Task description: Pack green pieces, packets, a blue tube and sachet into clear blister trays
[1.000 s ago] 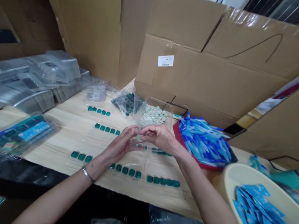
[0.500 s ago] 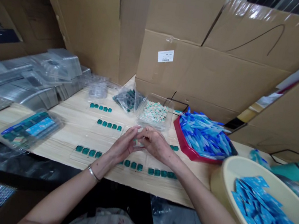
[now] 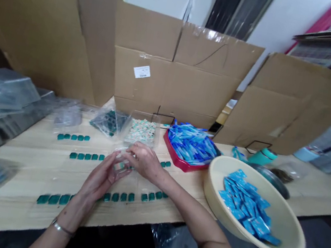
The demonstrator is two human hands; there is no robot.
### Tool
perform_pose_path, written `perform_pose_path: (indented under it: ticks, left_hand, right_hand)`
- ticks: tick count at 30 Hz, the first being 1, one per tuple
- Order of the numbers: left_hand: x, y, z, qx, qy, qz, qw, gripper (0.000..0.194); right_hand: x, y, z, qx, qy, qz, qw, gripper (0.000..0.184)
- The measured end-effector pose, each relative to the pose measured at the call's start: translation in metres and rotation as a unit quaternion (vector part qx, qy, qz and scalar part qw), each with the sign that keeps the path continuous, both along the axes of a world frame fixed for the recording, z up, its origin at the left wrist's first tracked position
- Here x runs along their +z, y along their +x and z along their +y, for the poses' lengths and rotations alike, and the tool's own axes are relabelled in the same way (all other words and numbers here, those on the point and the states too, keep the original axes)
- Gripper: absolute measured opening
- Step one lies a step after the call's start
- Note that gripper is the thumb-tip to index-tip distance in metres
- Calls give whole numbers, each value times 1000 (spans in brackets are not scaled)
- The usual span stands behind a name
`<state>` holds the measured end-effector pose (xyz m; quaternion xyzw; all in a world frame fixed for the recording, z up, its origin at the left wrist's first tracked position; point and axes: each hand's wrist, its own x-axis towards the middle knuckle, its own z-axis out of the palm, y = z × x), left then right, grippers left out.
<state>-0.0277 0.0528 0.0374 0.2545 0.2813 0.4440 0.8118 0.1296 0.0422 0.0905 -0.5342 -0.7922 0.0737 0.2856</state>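
Observation:
My left hand (image 3: 102, 177) holds a small clear plastic container (image 3: 120, 165), its fingers curled round the side, with a small pale and green piece showing through. My right hand (image 3: 145, 161) meets it from the upper right, fingertips pinched on its rim; whether they also hold a small piece is hidden. Just behind the hands stands a clear tray (image 3: 142, 130) full of small white and green pieces. Short rows of dark green square pieces (image 3: 87, 156) lie on the table round my hands, some partly covered by my left arm.
A red tray (image 3: 176, 155) heaped with blue pen-like sticks is at the right. Beside it, a cream basin (image 3: 288, 242) holds blue packets. Clear plastic trays (image 3: 8, 93) are stacked at left, near a bag of green pieces (image 3: 110, 122). Cardboard (image 3: 175, 83) walls the back.
The view has swung to the right, so the table's contents sit further left and the whole basin shows. My hands remain together, and the clear container between them is now more visible.

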Motion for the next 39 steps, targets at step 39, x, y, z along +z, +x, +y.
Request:
perform_pose_path:
  ticks: [39]
  left_hand:
    - [-11, -12, -21, 12, -7, 63, 998, 23]
  right_hand:
    - [-59, 167, 24, -403, -135, -168, 889, 35]
